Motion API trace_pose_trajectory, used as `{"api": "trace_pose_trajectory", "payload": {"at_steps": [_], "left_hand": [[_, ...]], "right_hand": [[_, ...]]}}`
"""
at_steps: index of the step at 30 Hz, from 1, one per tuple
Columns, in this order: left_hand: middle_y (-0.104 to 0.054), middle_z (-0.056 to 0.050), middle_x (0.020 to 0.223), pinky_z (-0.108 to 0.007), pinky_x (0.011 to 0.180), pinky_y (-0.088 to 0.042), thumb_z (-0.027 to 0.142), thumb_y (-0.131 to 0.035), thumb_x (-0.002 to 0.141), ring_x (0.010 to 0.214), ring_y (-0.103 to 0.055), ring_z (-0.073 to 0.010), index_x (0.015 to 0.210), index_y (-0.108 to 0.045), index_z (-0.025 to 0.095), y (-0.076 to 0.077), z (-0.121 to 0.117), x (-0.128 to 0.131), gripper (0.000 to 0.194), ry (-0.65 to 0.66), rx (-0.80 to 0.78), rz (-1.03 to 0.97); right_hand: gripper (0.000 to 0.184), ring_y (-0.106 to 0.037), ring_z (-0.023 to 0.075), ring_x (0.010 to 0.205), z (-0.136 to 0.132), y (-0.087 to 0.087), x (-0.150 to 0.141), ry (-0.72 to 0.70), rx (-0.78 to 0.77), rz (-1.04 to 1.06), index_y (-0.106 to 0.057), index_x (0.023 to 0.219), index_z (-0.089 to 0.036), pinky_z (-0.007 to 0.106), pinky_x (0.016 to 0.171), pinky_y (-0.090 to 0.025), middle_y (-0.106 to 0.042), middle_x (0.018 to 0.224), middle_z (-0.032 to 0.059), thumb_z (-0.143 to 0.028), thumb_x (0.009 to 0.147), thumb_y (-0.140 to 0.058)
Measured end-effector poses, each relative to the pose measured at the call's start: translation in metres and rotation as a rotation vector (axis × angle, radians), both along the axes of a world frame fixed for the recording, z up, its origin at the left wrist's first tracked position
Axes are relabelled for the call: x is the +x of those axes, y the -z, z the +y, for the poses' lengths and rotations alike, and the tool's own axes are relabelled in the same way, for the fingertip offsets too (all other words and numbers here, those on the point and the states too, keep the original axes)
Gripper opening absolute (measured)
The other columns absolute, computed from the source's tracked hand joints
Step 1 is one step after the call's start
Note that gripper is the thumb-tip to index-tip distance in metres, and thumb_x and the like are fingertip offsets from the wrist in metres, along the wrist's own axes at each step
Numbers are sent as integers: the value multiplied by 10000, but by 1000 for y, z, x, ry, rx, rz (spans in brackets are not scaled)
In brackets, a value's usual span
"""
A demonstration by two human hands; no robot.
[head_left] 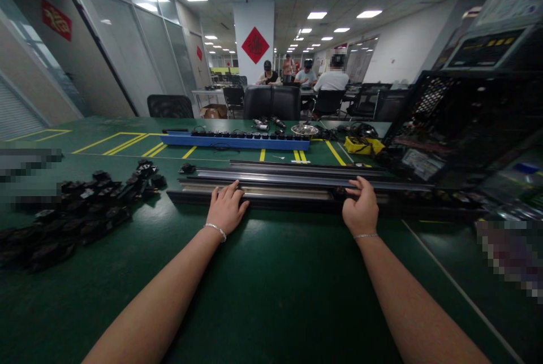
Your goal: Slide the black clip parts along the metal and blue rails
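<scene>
Several long dark metal rails lie side by side across the green table in front of me. My left hand (226,207) rests on the nearest rail (288,195), its fingers spread over the top and far edge. Toward that rail's right end, my right hand (361,207) has its fingers bent around a small black part (339,190) sitting in the rail's channel. The fingertips partly hide that part. Behind the nearest rail lies another shiny rail (271,176). A small black piece (187,168) is at the rails' left end.
Many black components (97,206) are heaped at the left. A blue tray (237,141) with a row of black parts stands farther back, near a metal bowl (304,130) and a yellow item (363,145). A dark equipment frame (458,121) rises at the right. People sit in the background.
</scene>
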State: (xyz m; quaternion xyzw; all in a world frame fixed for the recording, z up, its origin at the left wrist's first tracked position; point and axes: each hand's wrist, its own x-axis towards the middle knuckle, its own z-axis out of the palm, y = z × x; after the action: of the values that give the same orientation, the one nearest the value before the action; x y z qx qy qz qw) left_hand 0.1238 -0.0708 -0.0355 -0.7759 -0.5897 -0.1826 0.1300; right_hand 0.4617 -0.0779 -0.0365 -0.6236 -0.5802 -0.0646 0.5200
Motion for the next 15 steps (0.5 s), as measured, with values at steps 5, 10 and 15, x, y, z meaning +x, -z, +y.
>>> {"api": "trace_pose_trajectory", "payload": {"at_steps": [5, 10, 15], "left_hand": [[-438, -75, 1409, -506, 1056, -253, 415, -385, 881, 1213, -456, -256, 1065, -572, 230, 0, 0, 1, 321, -6, -1, 12], [-440, -78, 1407, -506, 1056, -253, 408, -391, 878, 1213, -456, -255, 1063, -574, 229, 0, 0, 1, 316, 3, 2, 0], [-438, -74, 1409, -506, 1056, -251, 411, -383, 880, 1216, -456, -255, 1060, -573, 235, -1, 0, 0, 315, 2, 0, -6]], "right_hand": [[633, -637, 179, 875, -2, -2, -6, -71, 18, 5, -415, 1249, -147, 391, 903, -454, -594, 1130, 119, -76, 620, -390], [623, -644, 179, 885, -2, -2, -10, -125, 26, -16, -423, 1245, -160, 403, 913, -456, -592, 1135, 115, -70, 631, -377], [633, -645, 185, 918, -2, -1, -12, -165, 23, -37, -413, 1261, -169, 411, 929, -453, -593, 1140, 111, -59, 638, -375]]}}
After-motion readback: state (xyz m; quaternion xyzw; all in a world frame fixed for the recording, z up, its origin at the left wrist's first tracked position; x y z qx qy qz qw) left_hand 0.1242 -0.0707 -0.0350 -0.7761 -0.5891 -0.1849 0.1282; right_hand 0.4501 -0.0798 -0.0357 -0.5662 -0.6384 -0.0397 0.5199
